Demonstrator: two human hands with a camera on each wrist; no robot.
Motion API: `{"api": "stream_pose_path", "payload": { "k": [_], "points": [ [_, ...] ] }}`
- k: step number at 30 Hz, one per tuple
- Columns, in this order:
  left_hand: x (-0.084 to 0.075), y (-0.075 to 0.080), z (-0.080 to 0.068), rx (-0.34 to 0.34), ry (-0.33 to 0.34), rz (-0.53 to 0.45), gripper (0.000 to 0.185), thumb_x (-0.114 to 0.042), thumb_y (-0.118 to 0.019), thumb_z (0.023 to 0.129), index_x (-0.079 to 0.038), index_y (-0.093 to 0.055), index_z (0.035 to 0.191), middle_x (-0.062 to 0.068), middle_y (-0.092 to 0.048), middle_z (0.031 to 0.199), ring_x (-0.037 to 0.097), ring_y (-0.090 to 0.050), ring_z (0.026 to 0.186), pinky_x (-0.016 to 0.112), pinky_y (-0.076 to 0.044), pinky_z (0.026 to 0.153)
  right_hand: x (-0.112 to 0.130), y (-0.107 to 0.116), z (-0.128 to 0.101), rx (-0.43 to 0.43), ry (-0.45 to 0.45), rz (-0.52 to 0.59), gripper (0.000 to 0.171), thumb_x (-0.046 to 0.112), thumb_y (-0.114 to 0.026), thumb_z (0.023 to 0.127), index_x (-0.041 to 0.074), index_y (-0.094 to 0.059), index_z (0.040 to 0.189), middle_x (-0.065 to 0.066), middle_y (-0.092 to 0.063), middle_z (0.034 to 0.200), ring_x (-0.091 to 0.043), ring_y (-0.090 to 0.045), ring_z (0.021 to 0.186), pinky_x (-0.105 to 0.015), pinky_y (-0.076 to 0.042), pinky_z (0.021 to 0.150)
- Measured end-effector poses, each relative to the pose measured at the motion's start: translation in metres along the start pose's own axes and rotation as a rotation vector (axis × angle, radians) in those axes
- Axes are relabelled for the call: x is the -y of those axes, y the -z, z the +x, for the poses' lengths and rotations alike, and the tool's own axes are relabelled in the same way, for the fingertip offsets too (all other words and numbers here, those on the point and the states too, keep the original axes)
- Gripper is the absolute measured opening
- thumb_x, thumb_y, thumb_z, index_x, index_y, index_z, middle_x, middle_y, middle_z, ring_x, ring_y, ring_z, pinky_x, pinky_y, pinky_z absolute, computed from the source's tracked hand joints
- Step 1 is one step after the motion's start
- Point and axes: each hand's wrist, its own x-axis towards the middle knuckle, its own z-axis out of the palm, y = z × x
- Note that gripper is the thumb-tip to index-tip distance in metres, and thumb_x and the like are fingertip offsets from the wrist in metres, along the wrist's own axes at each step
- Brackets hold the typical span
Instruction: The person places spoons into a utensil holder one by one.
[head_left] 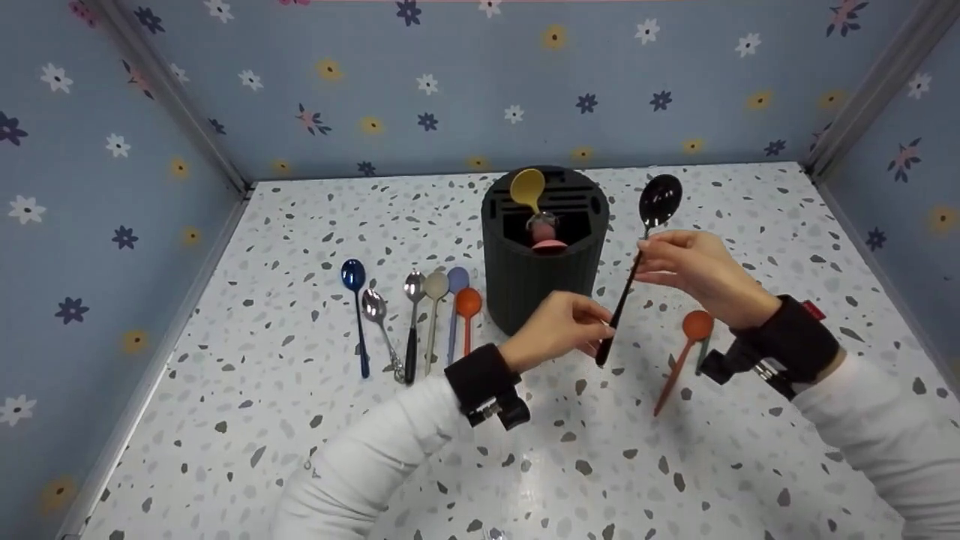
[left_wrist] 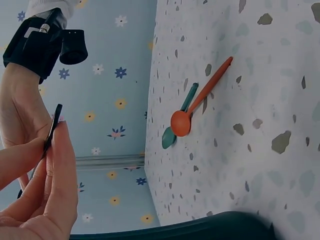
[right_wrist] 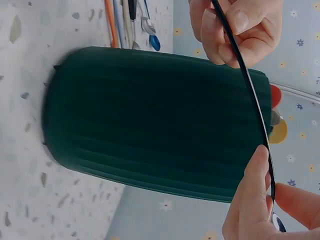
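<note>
A long black spoon (head_left: 661, 199) is held tilted in the air in front and to the right of the dark green utensil holder (head_left: 517, 289), its bowl up. My left hand (head_left: 559, 326) pinches the lower end of its handle between thumb and fingers. Just below the bowl, my right hand (head_left: 697, 266) grips the spoon's neck with the fingertips. In the right wrist view the black handle (right_wrist: 256, 105) crosses before the holder, apart from it as far as I can tell. A yellow spoon (head_left: 528, 187) and pinkish pieces stick out of the holder.
Left of the holder lies a row of several spoons, among them a blue spoon (head_left: 353, 275), a beige spoon (head_left: 436, 285) and a red-orange spoon (head_left: 469, 302). Under my right hand an orange spoon (head_left: 697, 326) partly covers a green spoon (left_wrist: 168, 137). Flowered panels (head_left: 420, 82) border the speckled table.
</note>
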Motion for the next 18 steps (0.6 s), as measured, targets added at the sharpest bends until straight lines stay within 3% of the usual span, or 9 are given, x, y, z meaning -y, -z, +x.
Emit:
{"api": "stream_pose_path", "payload": {
  "k": [12,18],
  "points": [
    [-0.045,0.019,0.006,-0.023,-0.094,0.091,0.020,0.002,-0.058,0.083,0.010,-0.059,0.101,0.020,-0.062,0.086,0.008,-0.056,0.054,0.030,-0.055,0.062,0.052,-0.006,0.002,0.003,0.115,0.117,0.029,0.013,-0.063,0.082,-0.006,-0.048,0.098,-0.008,-0.054,0.084,-0.017,-0.057,0.075,-0.028,-0.052,0.080],
    [-0.076,0.034,0.013,-0.060,-0.124,0.190,0.022,0.001,-0.058,0.083,0.009,-0.058,0.103,0.019,-0.062,0.088,0.014,-0.058,0.060,0.024,-0.055,0.060,0.084,-0.011,0.004,-0.009,0.201,0.181,0.031,0.010,-0.068,0.078,-0.006,-0.050,0.097,-0.012,-0.056,0.086,-0.020,-0.059,0.074,-0.028,-0.053,0.077]
  ]
}}
